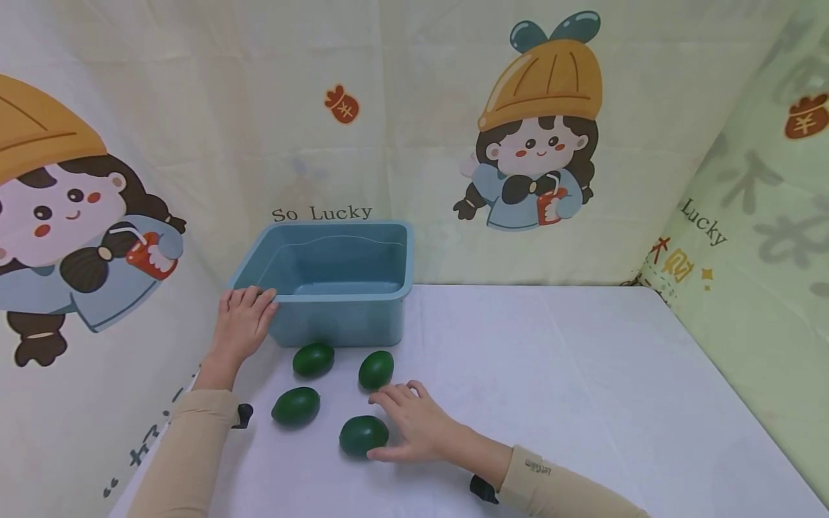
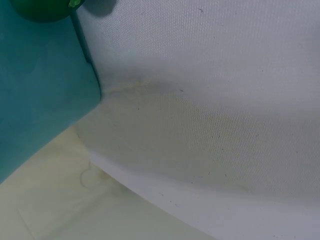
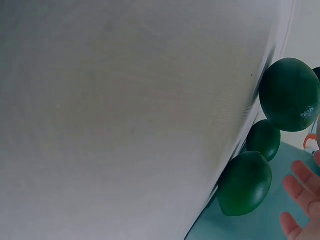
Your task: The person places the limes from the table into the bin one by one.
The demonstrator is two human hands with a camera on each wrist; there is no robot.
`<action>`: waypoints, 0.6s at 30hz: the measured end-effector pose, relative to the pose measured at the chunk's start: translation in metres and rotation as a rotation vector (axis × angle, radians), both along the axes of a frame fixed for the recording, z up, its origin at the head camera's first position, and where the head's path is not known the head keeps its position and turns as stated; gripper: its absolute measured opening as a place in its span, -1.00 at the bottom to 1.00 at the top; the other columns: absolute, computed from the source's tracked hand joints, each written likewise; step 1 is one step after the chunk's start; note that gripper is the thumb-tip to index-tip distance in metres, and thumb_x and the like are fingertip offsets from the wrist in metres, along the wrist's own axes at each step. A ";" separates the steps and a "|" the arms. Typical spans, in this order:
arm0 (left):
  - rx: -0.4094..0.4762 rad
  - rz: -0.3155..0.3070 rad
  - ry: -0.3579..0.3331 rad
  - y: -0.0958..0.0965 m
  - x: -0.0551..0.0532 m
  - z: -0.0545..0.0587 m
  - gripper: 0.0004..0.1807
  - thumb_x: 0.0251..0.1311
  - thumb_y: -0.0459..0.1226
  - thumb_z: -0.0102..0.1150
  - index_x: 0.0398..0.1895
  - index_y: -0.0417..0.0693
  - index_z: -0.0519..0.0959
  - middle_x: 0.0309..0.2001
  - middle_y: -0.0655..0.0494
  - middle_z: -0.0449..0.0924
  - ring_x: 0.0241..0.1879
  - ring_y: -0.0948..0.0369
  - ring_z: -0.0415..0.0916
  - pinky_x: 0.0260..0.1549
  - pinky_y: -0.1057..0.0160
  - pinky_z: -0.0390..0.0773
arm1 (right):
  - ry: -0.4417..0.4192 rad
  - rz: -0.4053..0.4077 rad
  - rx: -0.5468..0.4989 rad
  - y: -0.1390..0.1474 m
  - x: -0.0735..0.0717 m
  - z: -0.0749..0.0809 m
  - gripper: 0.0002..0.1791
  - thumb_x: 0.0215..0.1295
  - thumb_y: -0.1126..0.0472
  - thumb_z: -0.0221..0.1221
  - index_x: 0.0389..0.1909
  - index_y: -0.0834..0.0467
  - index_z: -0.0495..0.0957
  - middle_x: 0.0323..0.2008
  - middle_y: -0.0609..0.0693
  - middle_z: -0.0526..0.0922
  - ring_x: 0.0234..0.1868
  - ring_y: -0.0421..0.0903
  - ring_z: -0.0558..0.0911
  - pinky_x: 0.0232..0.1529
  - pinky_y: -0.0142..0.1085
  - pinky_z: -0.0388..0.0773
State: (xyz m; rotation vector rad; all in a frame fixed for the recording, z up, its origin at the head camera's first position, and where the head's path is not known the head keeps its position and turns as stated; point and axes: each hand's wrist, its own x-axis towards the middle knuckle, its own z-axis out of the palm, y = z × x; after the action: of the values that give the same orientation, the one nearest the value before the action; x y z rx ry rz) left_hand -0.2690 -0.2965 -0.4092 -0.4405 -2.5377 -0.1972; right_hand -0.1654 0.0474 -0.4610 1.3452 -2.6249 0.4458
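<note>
One glossy dark-green oval fruit at lower centre, beside the loosely spread, ungrasping right hand; three matching fruits just beyond; left of centre, left hand on a blue rectangular plastic bin, grip unclear.

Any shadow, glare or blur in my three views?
Head: lettering legible, with a soft shadow under the right hand; left wrist: a broad grey shadow band crosses the white tabletop; right wrist: a small glint on the largest-looking green fruit, upper left corner dim.
</note>
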 end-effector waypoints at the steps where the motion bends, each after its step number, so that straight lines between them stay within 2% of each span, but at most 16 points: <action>1: 0.001 0.001 -0.002 0.000 0.000 0.000 -0.58 0.39 -0.08 -0.30 0.08 -0.16 0.35 -0.09 -0.19 0.29 0.00 -0.13 0.12 0.05 -0.13 -0.06 | 0.003 0.002 0.001 0.000 0.000 0.000 -0.27 0.10 -0.42 -0.05 0.14 0.00 0.25 0.08 -0.13 0.36 0.10 -0.20 0.36 0.10 -0.07 0.22; 9: -0.001 0.003 -0.022 0.000 0.002 0.002 -0.59 0.39 -0.09 -0.28 0.10 -0.16 0.34 -0.07 -0.19 0.29 0.02 -0.13 0.11 0.06 -0.14 -0.06 | 0.007 0.015 0.034 -0.002 0.000 -0.002 -0.27 0.09 -0.42 -0.03 0.13 0.00 0.26 0.04 -0.16 0.37 0.06 -0.22 0.37 0.08 -0.13 0.23; 18: 0.002 0.001 -0.023 0.001 0.002 0.005 -0.60 0.38 -0.10 -0.26 0.10 -0.17 0.35 -0.08 -0.19 0.29 0.02 -0.13 0.11 0.06 -0.14 -0.06 | 0.077 0.011 0.071 -0.005 0.002 -0.003 -0.29 0.07 -0.42 -0.01 0.09 -0.01 0.27 -0.01 -0.17 0.38 -0.01 -0.23 0.38 0.04 -0.18 0.23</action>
State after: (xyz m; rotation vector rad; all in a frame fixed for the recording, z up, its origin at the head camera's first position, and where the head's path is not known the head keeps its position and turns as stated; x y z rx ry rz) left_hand -0.2666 -0.2952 -0.4046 -0.4391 -2.5603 -0.2054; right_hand -0.1632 0.0428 -0.4637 1.3692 -2.5948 0.2992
